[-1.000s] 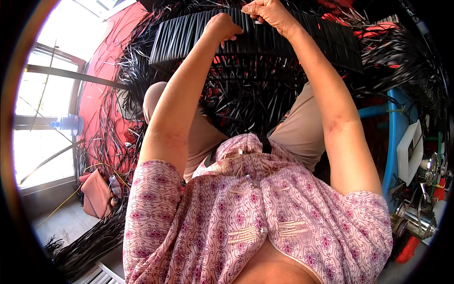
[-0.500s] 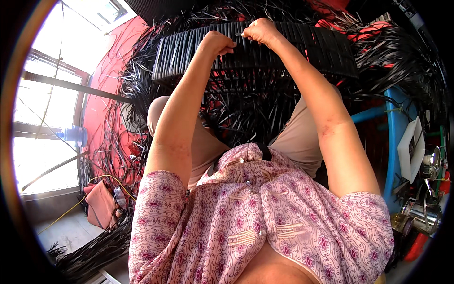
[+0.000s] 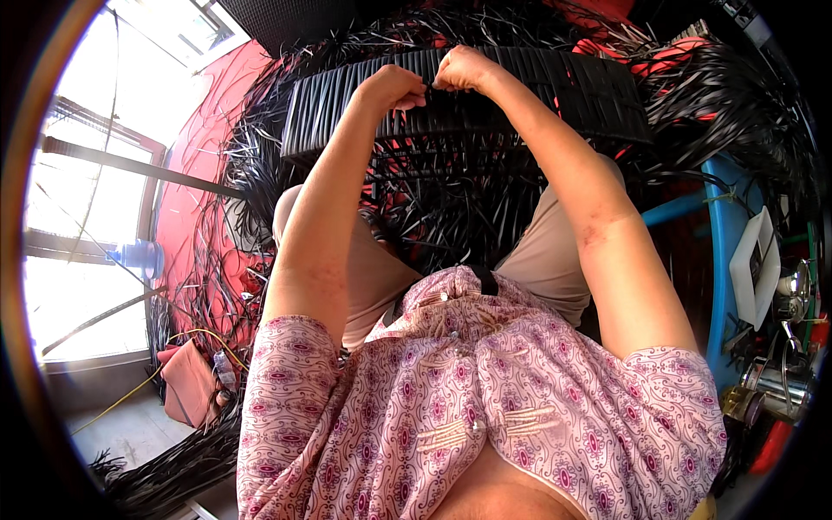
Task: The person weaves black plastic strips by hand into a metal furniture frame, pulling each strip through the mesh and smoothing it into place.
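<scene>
Across my knees lies a long curved frame (image 3: 338, 108) wrapped closely in flat black strips. Over its middle, my left hand (image 3: 394, 88) is closed, fingertips curled in toward the other hand; what it pinches is too small to make out. Close beside it on the right, my right hand (image 3: 464, 69) is closed in a pinch on a thin black strip, mostly hidden by the fingers against the dark weave. The two hands are nearly touching. Loose black strips (image 3: 433, 217) hang in a tangle below the frame, between my knees.
More loose strips (image 3: 728, 95) heap at the right and cover the red floor (image 3: 195, 165). A blue plastic stool or chair (image 3: 721, 260) stands at right with a white tray (image 3: 756, 269) beside metal tools (image 3: 776, 386). At left are a window, a pink bag (image 3: 189, 386) and a yellow cord (image 3: 121, 406).
My right hand has come down and left, closer to my left hand. The left hand has shifted slightly left and toward me. Both stay closed over the frame.
</scene>
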### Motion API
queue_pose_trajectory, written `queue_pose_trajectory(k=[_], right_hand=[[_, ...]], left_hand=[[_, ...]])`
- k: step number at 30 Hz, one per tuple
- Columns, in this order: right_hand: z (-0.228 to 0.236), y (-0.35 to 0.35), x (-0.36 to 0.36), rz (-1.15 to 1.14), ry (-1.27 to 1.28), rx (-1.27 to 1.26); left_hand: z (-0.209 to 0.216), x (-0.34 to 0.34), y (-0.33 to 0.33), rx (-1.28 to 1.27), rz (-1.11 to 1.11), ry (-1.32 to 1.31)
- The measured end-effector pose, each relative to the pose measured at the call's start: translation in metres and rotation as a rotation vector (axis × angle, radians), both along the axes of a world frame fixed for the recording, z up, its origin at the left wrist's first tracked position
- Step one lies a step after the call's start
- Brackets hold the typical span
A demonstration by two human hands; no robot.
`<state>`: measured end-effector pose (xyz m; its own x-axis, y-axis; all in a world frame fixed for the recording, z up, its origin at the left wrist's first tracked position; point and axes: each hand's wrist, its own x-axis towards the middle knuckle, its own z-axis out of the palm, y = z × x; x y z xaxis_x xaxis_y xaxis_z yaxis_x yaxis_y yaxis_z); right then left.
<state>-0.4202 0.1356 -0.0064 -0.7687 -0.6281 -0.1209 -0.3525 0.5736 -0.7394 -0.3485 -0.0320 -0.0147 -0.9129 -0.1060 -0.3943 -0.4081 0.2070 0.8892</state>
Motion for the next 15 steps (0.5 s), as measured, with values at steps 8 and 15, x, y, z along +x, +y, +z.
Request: queue_pose_trajectory(k=[8,15], right_hand=[[-0.002,-0.013,0.005,-0.049,0.387,0.340],[0.014,-0.011,0.005,0.092,0.305,0.221]], left_hand=[[0.010,-0.008,-0.004,-0.351,-0.216,0.028],[0.014,-0.016,-0.010,-0.323,-0.114,-0.093]])
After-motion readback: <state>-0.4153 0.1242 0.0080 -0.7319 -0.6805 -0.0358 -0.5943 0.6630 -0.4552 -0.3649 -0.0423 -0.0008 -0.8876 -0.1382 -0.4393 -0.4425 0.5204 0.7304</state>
